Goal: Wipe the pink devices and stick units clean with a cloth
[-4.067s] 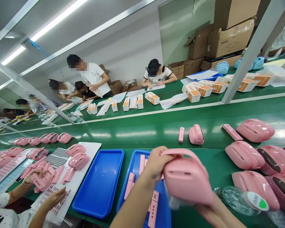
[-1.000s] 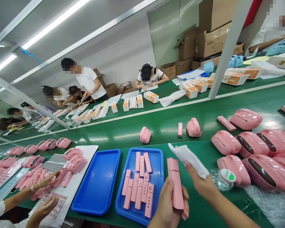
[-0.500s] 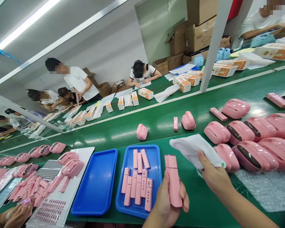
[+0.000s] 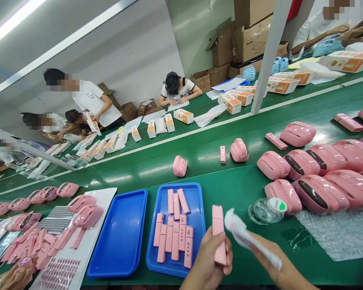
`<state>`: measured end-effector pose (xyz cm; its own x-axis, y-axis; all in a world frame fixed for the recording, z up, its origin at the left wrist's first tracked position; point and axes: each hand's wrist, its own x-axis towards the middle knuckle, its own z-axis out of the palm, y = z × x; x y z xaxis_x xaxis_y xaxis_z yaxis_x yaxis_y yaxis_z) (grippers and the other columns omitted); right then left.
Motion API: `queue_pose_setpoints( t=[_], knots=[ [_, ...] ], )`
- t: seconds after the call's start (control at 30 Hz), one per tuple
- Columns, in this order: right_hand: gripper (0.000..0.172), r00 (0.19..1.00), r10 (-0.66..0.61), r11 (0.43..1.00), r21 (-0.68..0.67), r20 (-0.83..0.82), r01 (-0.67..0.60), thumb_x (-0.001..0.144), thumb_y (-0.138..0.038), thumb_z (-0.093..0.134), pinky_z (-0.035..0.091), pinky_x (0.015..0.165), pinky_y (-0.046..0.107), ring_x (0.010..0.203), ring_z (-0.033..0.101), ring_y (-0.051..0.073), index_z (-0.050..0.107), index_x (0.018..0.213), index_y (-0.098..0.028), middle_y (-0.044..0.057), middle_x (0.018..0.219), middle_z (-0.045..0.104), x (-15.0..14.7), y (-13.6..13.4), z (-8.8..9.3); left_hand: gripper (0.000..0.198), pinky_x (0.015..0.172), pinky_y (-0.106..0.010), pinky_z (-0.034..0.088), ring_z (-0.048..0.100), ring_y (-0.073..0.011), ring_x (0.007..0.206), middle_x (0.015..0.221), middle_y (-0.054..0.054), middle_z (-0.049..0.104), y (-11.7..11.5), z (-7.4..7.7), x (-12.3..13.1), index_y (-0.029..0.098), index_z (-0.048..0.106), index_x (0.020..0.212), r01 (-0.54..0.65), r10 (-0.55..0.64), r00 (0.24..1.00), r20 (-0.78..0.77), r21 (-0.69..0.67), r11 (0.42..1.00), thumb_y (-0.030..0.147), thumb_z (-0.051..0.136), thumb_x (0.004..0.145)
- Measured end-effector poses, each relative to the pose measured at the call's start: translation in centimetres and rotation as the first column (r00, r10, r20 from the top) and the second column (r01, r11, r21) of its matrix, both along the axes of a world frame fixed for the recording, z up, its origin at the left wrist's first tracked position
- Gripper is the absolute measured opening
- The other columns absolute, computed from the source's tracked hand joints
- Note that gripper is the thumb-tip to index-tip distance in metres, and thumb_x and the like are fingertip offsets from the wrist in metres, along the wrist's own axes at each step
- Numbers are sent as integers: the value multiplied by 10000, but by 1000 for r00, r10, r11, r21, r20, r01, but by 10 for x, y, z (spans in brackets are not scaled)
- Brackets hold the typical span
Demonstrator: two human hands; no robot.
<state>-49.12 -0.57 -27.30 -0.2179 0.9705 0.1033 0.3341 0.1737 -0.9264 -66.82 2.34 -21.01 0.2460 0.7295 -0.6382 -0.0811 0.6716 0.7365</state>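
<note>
My left hand (image 4: 208,251) is wrapped round a slim pink plastic stick with a band near its top (image 4: 218,231), held upright above the table's front edge. My right hand (image 4: 268,253) grips a folded white cloth (image 4: 243,235), whose tip points at the pink stick, a small distance away from it. Left of my hands, a blue tray (image 4: 151,257) bears several similar pink sticks (image 4: 175,239), some with round marks on the face. To the right of the cloth stands a clear round container (image 4: 258,212) with a white and green pump top.
Another blue tray (image 4: 116,233) lies farther left. A co-worker's hand (image 4: 16,274) is at lower left, by piled pink sticks (image 4: 27,245). Rows of pink handled housings (image 4: 320,189) and bubble wrap (image 4: 341,233) fill the right. People and white-orange boxes (image 4: 230,102) line the far side.
My right hand has moved down and left, bringing the cloth from above the clear container close to the pink stick. The container now shows. The left hand has turned the stick slightly.
</note>
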Motion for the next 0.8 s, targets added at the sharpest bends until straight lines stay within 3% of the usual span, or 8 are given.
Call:
queue_pose_setpoints(
  t=[0.1,0.2,0.3,0.43,0.53,0.63,0.7,0.8],
  knots=[
    [422,992,-119,982,-142,45,124,913,-394,388,549,768,265,897,670,260,675,1083,-136,70,949,716,27,-13,-12,323,600,-338,445,561,-176,622,874,-56,561,-3,-12,-18,181,519,1029,275,-223,887,-404,75,958,290,546,726],
    [360,993,-108,957,-264,57,119,834,-419,522,541,794,276,918,661,281,699,1019,-165,63,985,710,42,-28,-19,466,898,-558,326,535,-374,1001,1109,-176,544,-7,-29,-21,155,580,1145,523,-356,597,-719,13,852,111,573,681],
    [322,997,-68,932,-356,25,72,802,-352,590,479,900,274,1031,611,275,675,1059,-176,53,1064,685,46,-38,-25,586,837,-621,341,536,-461,999,1122,-277,559,-11,-46,-5,83,437,1321,648,-460,357,-813,-139,749,76,498,738],
    [372,994,-103,918,-382,27,106,804,-314,595,467,905,259,1021,613,263,626,1136,-150,66,1069,680,51,-40,-35,536,809,-553,412,564,-440,988,1083,-301,585,-10,-57,18,15,370,1345,671,-505,232,-831,-239,702,120,401,821],
    [357,991,-122,917,-377,51,133,803,-318,596,505,840,250,925,648,252,636,1112,-145,66,1038,690,56,-38,-40,523,808,-541,416,567,-436,988,1075,-310,583,-6,-58,26,-14,368,1337,640,-515,250,-820,-259,723,106,348,829],
    [337,987,-139,915,-370,83,160,809,-351,585,517,826,252,955,643,263,658,1076,-159,58,1023,697,56,-37,-39,535,835,-565,380,531,-462,1039,1101,-368,534,-5,-60,34,-85,349,1320,581,-501,359,-788,-231,780,67,297,809],
    [346,983,-163,910,-372,87,184,811,-366,579,506,860,268,993,629,275,661,1076,-158,62,1041,691,54,-36,-35,514,920,-580,298,456,-461,1141,1138,-372,506,-5,-66,43,-82,408,1286,530,-459,491,-740,-165,832,67,306,805],
    [371,977,-202,900,-380,74,214,828,-382,551,482,910,310,1012,619,288,650,1100,-150,77,1073,679,51,-37,-30,334,1025,-565,148,364,-401,1238,1096,-266,571,0,-80,58,46,631,1072,393,-347,770,-535,-29,919,131,468,793]
  ],
)
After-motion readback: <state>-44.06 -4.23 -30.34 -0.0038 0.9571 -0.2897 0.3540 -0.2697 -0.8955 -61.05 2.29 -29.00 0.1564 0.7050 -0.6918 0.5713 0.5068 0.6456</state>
